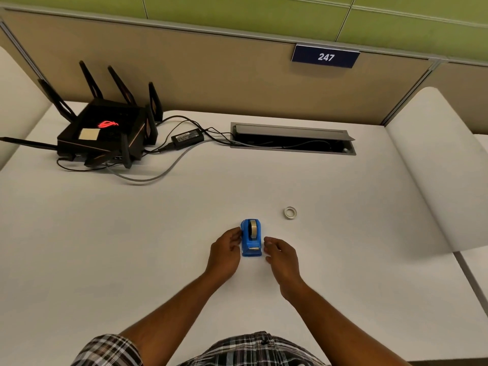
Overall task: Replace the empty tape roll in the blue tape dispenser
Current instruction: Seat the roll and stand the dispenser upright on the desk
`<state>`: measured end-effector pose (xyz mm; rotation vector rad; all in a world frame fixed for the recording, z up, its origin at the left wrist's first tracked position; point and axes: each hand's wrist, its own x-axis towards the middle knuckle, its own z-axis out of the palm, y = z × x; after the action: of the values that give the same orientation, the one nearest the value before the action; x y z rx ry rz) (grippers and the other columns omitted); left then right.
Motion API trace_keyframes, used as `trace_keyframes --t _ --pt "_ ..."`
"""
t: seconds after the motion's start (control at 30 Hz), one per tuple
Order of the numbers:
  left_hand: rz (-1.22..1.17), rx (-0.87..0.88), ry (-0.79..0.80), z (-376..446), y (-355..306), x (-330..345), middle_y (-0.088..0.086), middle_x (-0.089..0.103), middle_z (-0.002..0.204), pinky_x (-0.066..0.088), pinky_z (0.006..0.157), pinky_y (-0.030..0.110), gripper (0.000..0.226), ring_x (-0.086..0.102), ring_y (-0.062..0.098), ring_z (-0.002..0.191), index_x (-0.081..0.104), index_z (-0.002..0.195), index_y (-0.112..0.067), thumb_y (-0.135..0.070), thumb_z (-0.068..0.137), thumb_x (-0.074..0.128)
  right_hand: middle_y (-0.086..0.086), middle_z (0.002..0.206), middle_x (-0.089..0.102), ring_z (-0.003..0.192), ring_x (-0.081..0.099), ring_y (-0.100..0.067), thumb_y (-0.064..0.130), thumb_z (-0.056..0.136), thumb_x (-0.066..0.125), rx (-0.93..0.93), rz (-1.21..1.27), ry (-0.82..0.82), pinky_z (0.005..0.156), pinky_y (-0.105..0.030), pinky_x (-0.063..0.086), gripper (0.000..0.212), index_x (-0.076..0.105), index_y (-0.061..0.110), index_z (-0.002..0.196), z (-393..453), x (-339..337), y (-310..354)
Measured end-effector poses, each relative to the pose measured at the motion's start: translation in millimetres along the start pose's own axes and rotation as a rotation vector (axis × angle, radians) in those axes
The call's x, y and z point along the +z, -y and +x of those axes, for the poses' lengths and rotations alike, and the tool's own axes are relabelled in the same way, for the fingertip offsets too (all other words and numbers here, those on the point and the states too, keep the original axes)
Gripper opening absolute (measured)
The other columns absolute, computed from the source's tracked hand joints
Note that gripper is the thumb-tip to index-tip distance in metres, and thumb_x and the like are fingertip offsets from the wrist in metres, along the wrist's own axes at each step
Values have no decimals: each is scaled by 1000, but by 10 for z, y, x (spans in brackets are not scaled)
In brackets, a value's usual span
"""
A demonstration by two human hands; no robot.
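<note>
Fingers of left hand (226, 249) loosely curled, tips touching the left wall of the blue tape dispenser (251, 237); right hand (280, 253) half-open just beside its right wall, contact unclear. Dispenser stands on the white desk (184, 220), long axis running away from the person (cutter end nearest). Roll (253, 228) seated on top; loose ring (290, 213) lies beyond-right, nearer the right hand

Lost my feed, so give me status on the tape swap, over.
Left hand touching blue dispenser, right hand open beside it, no grip. Roll still seated in dispenser. Loose roll on desk, far right. Nothing in the way.
</note>
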<state>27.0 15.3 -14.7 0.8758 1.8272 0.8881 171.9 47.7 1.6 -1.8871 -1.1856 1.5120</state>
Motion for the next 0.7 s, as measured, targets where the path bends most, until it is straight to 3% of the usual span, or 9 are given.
trace_keyframes --t 0.1,0.2,0.37,0.7 --pt "-72 -27 -11 -21 -41 25 2 61 136 43 101 21 43 58 14 123 53 138 -16 -1 100 44 -1 134 67 123 62 -19 16 105 48 -46 -13 49 114 -45 48 34 64 17 136 5 30 64" --pt "-129 -47 8 -39 -70 40 1 61 137 45 109 30 44 58 15 125 52 139 -18 -2 101 39 0 140 63 127 59 -18 9 104 45 -64 -10 97 116 -40 45 42 58 17 144 5 58 94" --pt "-210 -96 23 -53 -120 77 1 62 135 45 111 39 43 59 17 123 53 140 -21 -7 102 40 -3 135 68 123 63 -18 1 101 41 -98 48 145 114 -39 46 48 59 16 142 -31 76 101" --pt "-224 -109 25 92 -325 58 1 63 133 46 109 39 41 60 18 120 54 139 -22 -10 102 39 -8 131 70 121 64 -22 -1 102 40 -108 130 141 113 -39 47 45 62 12 139 64 73 268"
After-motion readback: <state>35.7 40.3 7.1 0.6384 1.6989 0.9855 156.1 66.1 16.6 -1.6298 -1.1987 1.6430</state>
